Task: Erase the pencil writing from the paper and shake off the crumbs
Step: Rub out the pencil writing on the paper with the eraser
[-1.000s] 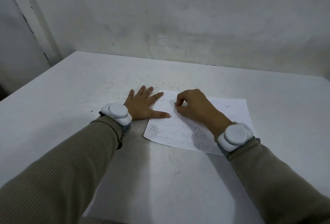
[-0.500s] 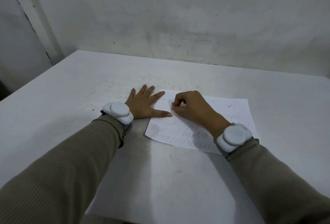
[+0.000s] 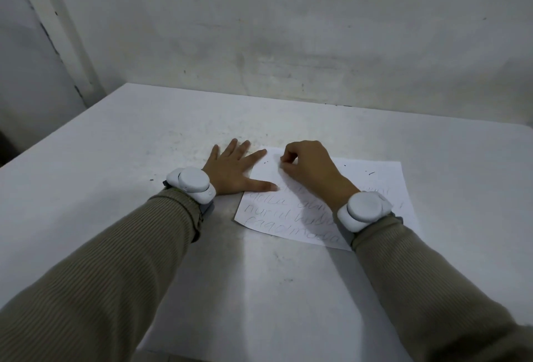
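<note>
A white sheet of paper [image 3: 383,185] lies flat on the table, with lines of pencil writing across its lower half. Its top part looks blank, with a few dark crumbs near the top edge. My left hand [image 3: 233,171] lies flat with fingers spread; its thumb and forefinger press on the paper's left edge. My right hand [image 3: 308,168] rests on the upper left of the sheet, fingers curled and pinching something small against the paper. That thing is hidden inside the fingers, so I cannot see the eraser itself.
The white table [image 3: 144,159] meets a pale wall [image 3: 288,30] at the back. Its left edge drops off at the far left, its near edge runs below my forearms. Small dark specks dot the surface.
My right hand has shifted slightly up and left along the top of the sheet. The left hand keeps pressing the paper's left edge.
</note>
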`<action>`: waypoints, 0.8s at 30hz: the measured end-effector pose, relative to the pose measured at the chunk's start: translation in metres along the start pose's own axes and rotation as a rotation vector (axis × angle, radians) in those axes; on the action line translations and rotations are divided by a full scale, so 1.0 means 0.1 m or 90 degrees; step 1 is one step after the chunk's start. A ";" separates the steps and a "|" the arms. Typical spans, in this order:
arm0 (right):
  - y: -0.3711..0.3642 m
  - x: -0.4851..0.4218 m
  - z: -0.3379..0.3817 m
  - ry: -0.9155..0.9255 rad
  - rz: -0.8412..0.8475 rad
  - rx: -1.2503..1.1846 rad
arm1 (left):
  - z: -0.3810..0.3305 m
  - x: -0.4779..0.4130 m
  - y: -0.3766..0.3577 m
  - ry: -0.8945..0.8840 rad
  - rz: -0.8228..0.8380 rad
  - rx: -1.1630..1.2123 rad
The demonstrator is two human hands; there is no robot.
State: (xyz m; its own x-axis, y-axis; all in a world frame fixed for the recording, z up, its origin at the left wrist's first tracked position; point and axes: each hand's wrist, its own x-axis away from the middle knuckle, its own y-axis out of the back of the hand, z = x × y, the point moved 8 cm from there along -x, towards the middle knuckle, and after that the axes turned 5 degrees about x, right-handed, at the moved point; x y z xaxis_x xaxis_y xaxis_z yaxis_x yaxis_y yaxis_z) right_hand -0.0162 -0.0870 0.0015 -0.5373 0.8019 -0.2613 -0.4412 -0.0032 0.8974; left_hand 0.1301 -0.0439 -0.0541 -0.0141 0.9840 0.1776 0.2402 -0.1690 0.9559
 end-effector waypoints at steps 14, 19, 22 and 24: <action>-0.21 -0.06 0.43 0.077 0.085 -0.043 | 0.01 -0.02 -0.01 -0.003 0.003 0.003; -0.18 -0.16 0.35 0.054 0.063 0.000 | 0.00 -0.01 -0.02 -0.004 -0.001 0.012; -0.16 -0.16 0.34 0.038 0.032 0.021 | 0.01 -0.02 -0.02 -0.005 -0.006 0.010; -0.19 -0.11 0.39 0.062 0.058 -0.006 | 0.01 -0.02 -0.02 -0.006 -0.006 0.009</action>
State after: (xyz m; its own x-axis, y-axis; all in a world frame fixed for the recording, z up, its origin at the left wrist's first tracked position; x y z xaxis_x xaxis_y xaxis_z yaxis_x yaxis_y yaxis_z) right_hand 0.0263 -0.0722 0.0007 -0.6429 0.7360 -0.2122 -0.3934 -0.0796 0.9159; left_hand 0.1306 -0.0456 -0.0565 -0.0077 0.9861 0.1662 0.2539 -0.1588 0.9541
